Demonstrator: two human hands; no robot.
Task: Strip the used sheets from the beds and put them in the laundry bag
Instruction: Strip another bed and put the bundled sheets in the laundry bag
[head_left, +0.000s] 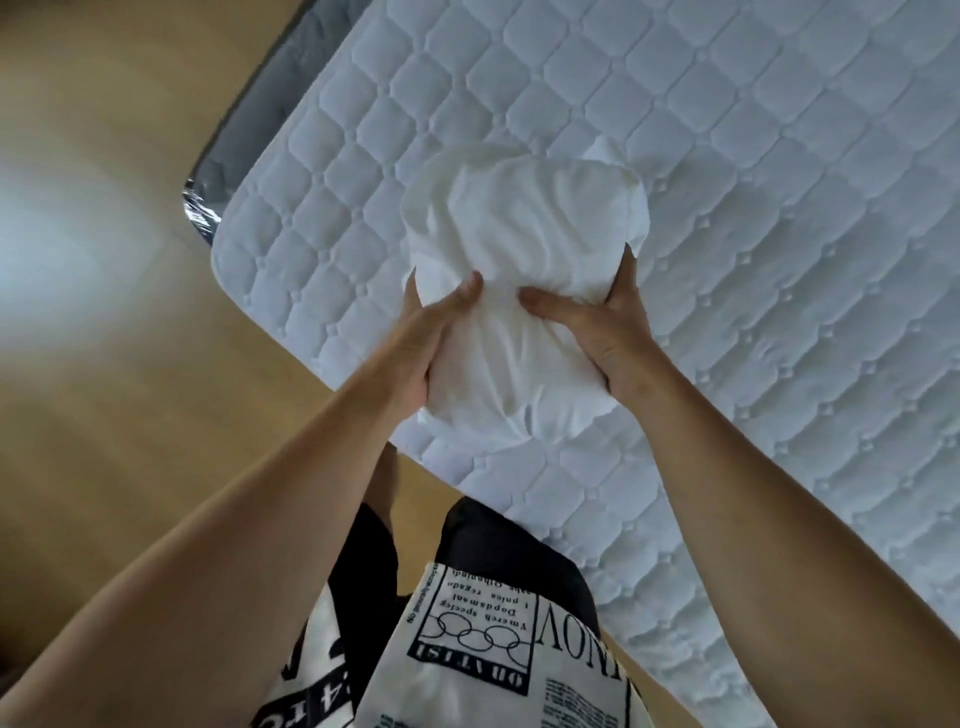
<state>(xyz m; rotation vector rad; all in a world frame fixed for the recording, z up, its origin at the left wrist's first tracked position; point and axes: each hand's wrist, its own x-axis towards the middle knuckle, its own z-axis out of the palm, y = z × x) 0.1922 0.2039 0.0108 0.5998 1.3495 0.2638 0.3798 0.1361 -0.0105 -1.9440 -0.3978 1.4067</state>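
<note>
**Bundled sheet held over a bare mattress**

Wooden flooring (130, 130) surrounds a white quilted mattress (727, 260) stripped of its cover. Above its near corner, a bunched white sheet bundle (524, 260) is clasped from both sides: the left hand (431, 348) and right hand (608, 332) curl around it, thumbs pressed into the cloth. Below, a newsprint-patterned shirt (467, 649) and dark shorts (493, 540) show.

Head camera looks steeply down, close over the mattress (727, 260) corner.
</note>
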